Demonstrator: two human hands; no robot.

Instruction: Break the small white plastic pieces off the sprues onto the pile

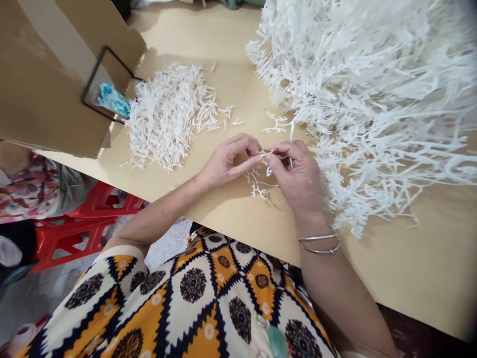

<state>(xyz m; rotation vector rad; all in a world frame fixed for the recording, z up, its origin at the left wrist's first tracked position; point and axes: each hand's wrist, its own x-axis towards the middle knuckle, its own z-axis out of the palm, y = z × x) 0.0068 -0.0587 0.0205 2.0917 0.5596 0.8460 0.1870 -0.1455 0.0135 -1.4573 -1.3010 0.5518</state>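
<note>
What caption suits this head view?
Left hand and right hand hold branching white sprigs between a smaller white pile and a larger pile.

You appear to be in a small workshop, one for handwork at a shared table: your broad tan tabletop (pixel 428 278) carries a great heap of white branching pieces (pixel 365 79) and a smaller pile of short white sprigs (pixel 171 109). Taped cardboard (pixel 44 84) stands upright on it, and to your left, near red plastic stools (pixel 80 238), another person (pixel 30 191) is partly visible.
</note>
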